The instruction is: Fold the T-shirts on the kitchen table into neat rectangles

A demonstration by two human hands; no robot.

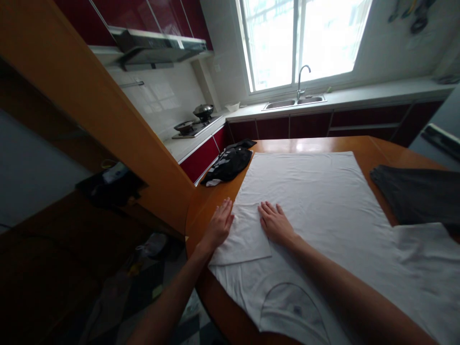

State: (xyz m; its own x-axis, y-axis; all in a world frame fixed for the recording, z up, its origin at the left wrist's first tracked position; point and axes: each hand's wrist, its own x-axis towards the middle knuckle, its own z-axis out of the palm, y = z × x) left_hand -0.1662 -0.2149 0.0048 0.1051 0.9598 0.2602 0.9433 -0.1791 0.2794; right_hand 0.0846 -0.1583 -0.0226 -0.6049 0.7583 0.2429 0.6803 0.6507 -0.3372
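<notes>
A white T-shirt [316, 191] lies spread on the wooden table [201, 206], its neckline toward me. Its left sleeve is folded inward over the body, while the right sleeve stretches out to the side. My left hand [220, 224] lies at the left edge of the shirt by the folded sleeve, fingers extended. On the inner edge of that sleeve, my right hand [276, 222] rests flat with its fingers a little apart. Neither hand grips the cloth.
Black clothing [232, 162] lies at the table's back left, and dark grey folded cloth [417, 191] at the right. Beyond the table are a counter with a sink [280, 104] and a stove with a lidded pan [203, 111]. An orange wooden post [118, 115] rises at the left.
</notes>
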